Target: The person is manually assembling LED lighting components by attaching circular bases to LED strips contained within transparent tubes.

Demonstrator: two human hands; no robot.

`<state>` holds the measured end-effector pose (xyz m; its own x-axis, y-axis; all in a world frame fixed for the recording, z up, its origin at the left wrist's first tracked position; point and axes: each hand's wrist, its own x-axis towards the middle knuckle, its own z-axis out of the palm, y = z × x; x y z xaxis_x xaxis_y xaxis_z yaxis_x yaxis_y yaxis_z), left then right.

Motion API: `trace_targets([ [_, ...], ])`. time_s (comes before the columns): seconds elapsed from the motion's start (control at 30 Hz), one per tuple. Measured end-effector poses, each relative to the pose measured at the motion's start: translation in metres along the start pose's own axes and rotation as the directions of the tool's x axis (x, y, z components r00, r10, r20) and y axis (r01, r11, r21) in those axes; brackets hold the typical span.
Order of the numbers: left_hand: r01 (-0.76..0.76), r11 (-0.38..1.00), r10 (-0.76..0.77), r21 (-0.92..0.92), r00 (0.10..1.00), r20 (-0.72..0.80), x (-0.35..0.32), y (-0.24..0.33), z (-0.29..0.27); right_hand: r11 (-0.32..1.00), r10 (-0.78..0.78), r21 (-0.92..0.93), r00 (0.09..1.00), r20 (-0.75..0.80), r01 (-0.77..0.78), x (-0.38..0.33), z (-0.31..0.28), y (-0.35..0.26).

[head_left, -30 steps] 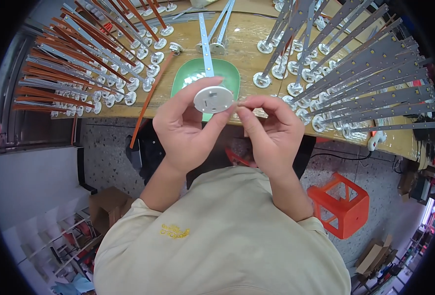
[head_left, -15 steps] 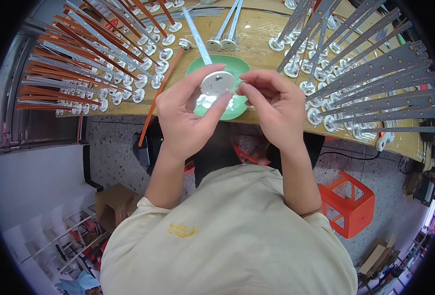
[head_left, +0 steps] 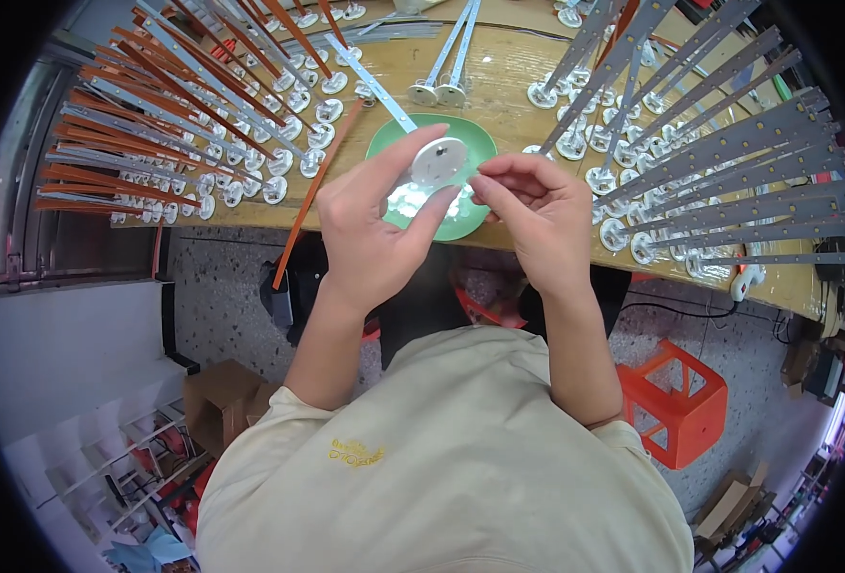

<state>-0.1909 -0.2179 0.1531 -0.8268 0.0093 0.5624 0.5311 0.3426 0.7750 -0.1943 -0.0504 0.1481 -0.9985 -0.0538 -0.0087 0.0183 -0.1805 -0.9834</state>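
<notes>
My left hand (head_left: 370,224) grips a round white disc (head_left: 437,164) by its edge, fingers behind and thumb on the near side. From behind the disc, a narrow pale LED strip (head_left: 370,81) slants up and to the left. Beside the disc's right edge, my right hand (head_left: 545,215) is closed in a pinch, thumb against the fingertips. What sits in that pinch is too small to make out. Under both hands a green plate (head_left: 475,136) stands on the table, with shiny small white pieces (head_left: 403,202) in it, partly covered by my left hand.
Strips on white round bases (head_left: 274,189) crowd the table's left side; grey LED strips (head_left: 776,167) bristle on the right. Two pale strips (head_left: 456,57) stand behind the plate. An orange strip (head_left: 298,234) overhangs the table's front edge. An orange stool (head_left: 695,420) is on the floor.
The disc has shifted slightly right and is tilted a bit differently, its strip leaning further left. My right hand remains pinched near the disc's edge. The whole view has shifted a little.
</notes>
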Motion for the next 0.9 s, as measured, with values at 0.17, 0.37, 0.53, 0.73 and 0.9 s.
trace_targets([
  [0.17,0.029,0.999,-0.028,-0.031,0.999,0.024,0.001,0.002,0.005,0.967,0.055,0.246,0.997,0.056,-0.068,-0.002,-0.004,0.002],
  [0.37,0.088,0.961,-0.078,-0.261,0.996,0.048,0.0,0.014,0.009,0.867,0.135,0.475,0.988,0.07,-0.152,-0.011,-0.002,0.002],
  [0.53,0.08,0.935,-0.083,-0.347,0.997,0.005,0.0,0.017,0.013,0.865,0.114,0.484,0.991,0.068,-0.133,-0.016,-0.001,0.006],
  [0.73,0.101,0.933,-0.105,-0.344,0.994,0.007,0.001,0.023,0.018,0.764,0.09,0.636,0.994,0.067,-0.112,-0.017,-0.002,0.006],
  [0.9,0.079,0.923,-0.096,-0.378,0.995,-0.025,0.0,0.021,0.018,0.819,0.09,0.564,0.995,0.052,-0.104,-0.019,-0.005,0.005],
])
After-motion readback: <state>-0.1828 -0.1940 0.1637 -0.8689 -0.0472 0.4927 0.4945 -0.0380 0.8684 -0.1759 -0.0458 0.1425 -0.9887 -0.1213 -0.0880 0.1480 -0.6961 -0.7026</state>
